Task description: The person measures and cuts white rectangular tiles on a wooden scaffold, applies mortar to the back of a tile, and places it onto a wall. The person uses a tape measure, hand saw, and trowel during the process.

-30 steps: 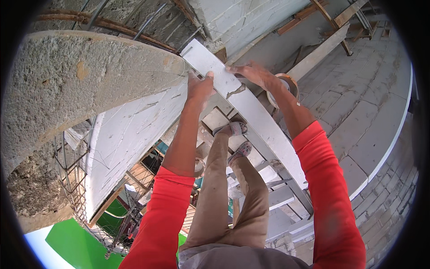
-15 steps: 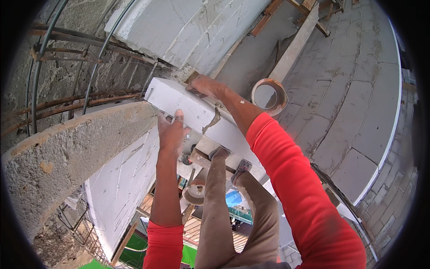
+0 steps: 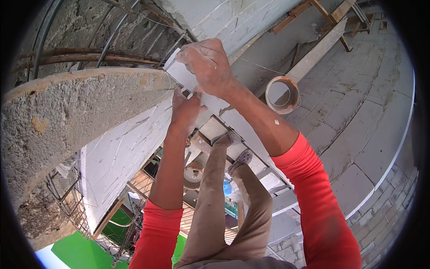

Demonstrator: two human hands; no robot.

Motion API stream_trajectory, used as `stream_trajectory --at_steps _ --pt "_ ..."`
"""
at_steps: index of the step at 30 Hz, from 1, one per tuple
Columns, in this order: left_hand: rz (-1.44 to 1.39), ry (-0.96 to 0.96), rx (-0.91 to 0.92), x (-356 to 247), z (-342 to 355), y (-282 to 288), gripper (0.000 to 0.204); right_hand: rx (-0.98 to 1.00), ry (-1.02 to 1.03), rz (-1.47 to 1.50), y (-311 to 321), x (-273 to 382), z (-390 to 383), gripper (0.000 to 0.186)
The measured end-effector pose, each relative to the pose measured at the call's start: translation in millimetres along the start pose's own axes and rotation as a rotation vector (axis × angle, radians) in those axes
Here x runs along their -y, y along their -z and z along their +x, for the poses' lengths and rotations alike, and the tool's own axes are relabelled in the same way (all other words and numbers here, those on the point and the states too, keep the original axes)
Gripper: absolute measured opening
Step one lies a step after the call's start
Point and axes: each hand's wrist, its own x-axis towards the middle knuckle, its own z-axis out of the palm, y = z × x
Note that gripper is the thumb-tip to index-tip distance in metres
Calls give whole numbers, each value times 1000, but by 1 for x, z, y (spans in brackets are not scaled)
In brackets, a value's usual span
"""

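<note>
A long white block [image 3: 227, 111] lies on the wall top in front of me, its far end meeting a curved concrete beam [image 3: 89, 101]. Above that end is my right hand [image 3: 209, 65], its fingers curled in a pinch; what they hold is hidden. A thin wire [image 3: 172, 62] runs along the block's end beside these fingers. My left hand [image 3: 186, 110] grips the block's near edge just below the right one, with a small dark gap between its fingertips.
A round mortar bucket [image 3: 293, 95] stands right of my right forearm, near a long plank [image 3: 318, 49]. Steel bars [image 3: 112, 40] stick out at upper left. Another bucket [image 3: 193, 174] sits lower down by my shoes. A grey block wall [image 3: 340, 116] curves along the right.
My right hand has moved from the block's far side to its end, beside my left hand, and curled its fingers. My left hand stays at the near edge. The view has shifted.
</note>
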Motion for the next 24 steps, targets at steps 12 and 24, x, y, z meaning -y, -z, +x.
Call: stream_trajectory --at_steps 12,24 --pt "187 -104 252 -9 36 55 62 138 -399 879 -11 21 -23 52" --pt "61 -144 262 -11 31 49 49 -84 369 -137 -28 -37 -57 10"
